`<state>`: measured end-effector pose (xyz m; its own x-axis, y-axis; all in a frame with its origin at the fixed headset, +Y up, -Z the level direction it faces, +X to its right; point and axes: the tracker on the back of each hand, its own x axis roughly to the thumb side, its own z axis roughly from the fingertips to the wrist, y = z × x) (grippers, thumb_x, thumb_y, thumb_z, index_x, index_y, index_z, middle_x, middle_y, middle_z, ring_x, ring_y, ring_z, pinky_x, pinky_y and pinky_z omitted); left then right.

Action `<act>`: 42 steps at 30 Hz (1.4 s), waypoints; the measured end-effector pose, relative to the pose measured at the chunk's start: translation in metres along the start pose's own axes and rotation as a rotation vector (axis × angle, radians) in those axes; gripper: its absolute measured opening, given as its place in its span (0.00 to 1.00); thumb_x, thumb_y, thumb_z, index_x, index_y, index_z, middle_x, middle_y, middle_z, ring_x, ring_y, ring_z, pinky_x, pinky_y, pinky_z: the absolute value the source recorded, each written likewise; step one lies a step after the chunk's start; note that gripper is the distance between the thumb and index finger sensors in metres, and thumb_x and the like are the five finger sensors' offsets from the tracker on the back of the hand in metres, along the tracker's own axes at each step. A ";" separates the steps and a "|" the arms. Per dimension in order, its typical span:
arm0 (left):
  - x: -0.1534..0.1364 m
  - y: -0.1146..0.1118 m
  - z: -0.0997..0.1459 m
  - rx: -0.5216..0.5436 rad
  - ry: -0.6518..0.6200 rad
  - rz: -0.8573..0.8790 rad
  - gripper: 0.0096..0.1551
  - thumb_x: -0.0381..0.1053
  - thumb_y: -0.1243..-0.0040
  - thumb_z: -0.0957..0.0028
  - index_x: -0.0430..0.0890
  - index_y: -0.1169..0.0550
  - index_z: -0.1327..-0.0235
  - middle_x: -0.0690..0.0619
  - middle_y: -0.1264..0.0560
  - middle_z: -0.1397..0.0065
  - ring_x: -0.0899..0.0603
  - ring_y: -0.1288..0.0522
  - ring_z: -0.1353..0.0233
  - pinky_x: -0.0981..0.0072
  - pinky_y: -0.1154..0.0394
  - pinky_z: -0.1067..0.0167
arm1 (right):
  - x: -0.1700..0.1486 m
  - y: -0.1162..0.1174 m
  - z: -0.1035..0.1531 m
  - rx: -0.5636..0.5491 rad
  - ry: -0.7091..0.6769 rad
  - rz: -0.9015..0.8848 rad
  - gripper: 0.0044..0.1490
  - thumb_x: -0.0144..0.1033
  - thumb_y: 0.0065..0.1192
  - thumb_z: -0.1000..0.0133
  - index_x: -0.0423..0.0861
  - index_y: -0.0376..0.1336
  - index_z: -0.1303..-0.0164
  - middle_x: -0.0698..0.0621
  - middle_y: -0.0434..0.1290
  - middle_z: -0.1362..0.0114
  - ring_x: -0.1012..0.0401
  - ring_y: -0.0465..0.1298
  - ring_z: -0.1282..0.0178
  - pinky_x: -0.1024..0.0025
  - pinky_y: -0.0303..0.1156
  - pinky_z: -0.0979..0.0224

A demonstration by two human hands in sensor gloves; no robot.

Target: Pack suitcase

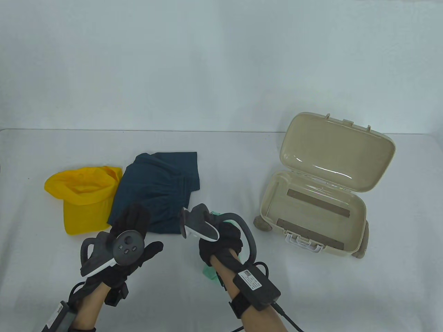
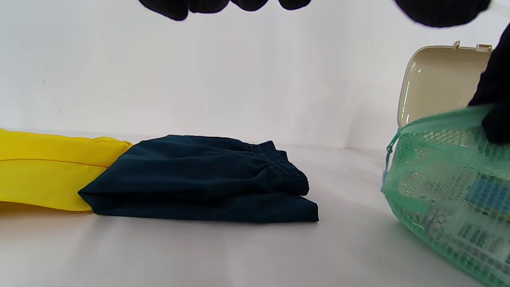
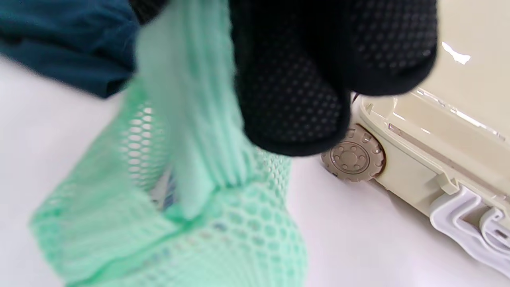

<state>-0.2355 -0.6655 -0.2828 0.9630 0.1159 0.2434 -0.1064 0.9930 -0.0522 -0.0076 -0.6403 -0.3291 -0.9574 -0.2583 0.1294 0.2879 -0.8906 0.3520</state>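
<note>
- The right hand [image 1: 221, 242] is gripping a green mesh pouch [image 3: 191, 223] at the near edge of the table [image 1: 221, 152], the gloved fingers [image 3: 295, 91] closing around the pouch's top band while its netted body is hanging below them; in the table view only slivers of green are showing around the glove.
- The left hand [image 1: 121, 249] is hovering just beside it to the left, fingers spread loosely and gripping nothing, the fingertips [image 2: 207, 6] hanging free over the cloth in the left wrist view.
- Just beyond the hands, a folded dark blue garment [image 1: 159, 190] is lying flat on the tabletop, its left edge touching a yellow garment [image 1: 83, 197] bunched beside it.
- Farther right and well apart from the clothes, a beige suitcase [image 1: 311, 214] is sitting open, its lid [image 1: 335, 152] standing propped up behind the shallow base, a white latch [image 1: 304, 242] facing the near side and a small wheel [image 3: 352, 155] resting on the table at its left corner.
- A plain pale wall [image 1: 221, 62] is rising behind the table.
</note>
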 end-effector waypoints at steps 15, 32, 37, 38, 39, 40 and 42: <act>0.004 0.000 0.002 0.023 -0.028 -0.016 0.56 0.70 0.54 0.49 0.45 0.56 0.16 0.40 0.59 0.12 0.31 0.56 0.14 0.42 0.48 0.21 | -0.177 -0.074 0.003 -0.144 0.185 -0.533 0.29 0.40 0.53 0.39 0.35 0.67 0.37 0.53 0.84 0.55 0.61 0.85 0.63 0.65 0.81 0.55; 0.008 -0.007 0.000 -0.003 -0.034 -0.039 0.56 0.70 0.54 0.49 0.45 0.56 0.16 0.40 0.59 0.12 0.32 0.56 0.14 0.42 0.48 0.21 | -0.304 0.026 -0.038 -0.062 0.446 -0.736 0.28 0.42 0.52 0.39 0.39 0.65 0.34 0.54 0.82 0.50 0.60 0.84 0.57 0.64 0.79 0.48; 0.009 -0.009 -0.001 -0.017 -0.030 -0.048 0.56 0.71 0.54 0.49 0.45 0.56 0.16 0.40 0.59 0.12 0.32 0.56 0.14 0.42 0.48 0.21 | -0.317 0.049 -0.051 -0.022 0.462 -0.761 0.28 0.42 0.52 0.39 0.40 0.65 0.33 0.54 0.82 0.50 0.59 0.84 0.56 0.63 0.79 0.48; 0.009 -0.009 -0.001 -0.017 -0.029 -0.048 0.56 0.71 0.54 0.49 0.45 0.56 0.16 0.40 0.59 0.12 0.32 0.56 0.14 0.42 0.48 0.21 | -0.320 0.052 -0.053 -0.016 0.472 -0.760 0.28 0.42 0.52 0.40 0.40 0.65 0.33 0.54 0.82 0.50 0.59 0.84 0.56 0.63 0.79 0.47; 0.009 -0.009 -0.001 -0.017 -0.029 -0.048 0.56 0.71 0.54 0.49 0.45 0.56 0.16 0.40 0.59 0.12 0.32 0.56 0.14 0.42 0.48 0.21 | -0.321 0.054 -0.054 -0.014 0.478 -0.756 0.28 0.42 0.53 0.40 0.40 0.65 0.33 0.54 0.82 0.50 0.59 0.84 0.56 0.63 0.79 0.47; 0.009 -0.010 -0.001 -0.020 -0.029 -0.048 0.56 0.71 0.54 0.49 0.45 0.56 0.16 0.40 0.59 0.12 0.32 0.56 0.14 0.42 0.48 0.21 | -0.325 0.057 -0.056 -0.004 0.497 -0.736 0.28 0.41 0.53 0.40 0.40 0.65 0.33 0.54 0.82 0.49 0.59 0.84 0.56 0.62 0.79 0.47; 0.010 -0.011 -0.001 -0.028 -0.028 -0.053 0.56 0.71 0.54 0.49 0.45 0.56 0.16 0.40 0.59 0.12 0.32 0.56 0.14 0.42 0.48 0.21 | -0.330 0.061 -0.060 0.011 0.529 -0.683 0.28 0.41 0.53 0.40 0.41 0.65 0.33 0.54 0.82 0.49 0.59 0.84 0.55 0.62 0.79 0.47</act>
<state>-0.2249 -0.6749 -0.2813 0.9597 0.0646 0.2734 -0.0483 0.9967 -0.0660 0.3242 -0.6321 -0.4055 -0.8054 0.1895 -0.5616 -0.3573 -0.9112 0.2050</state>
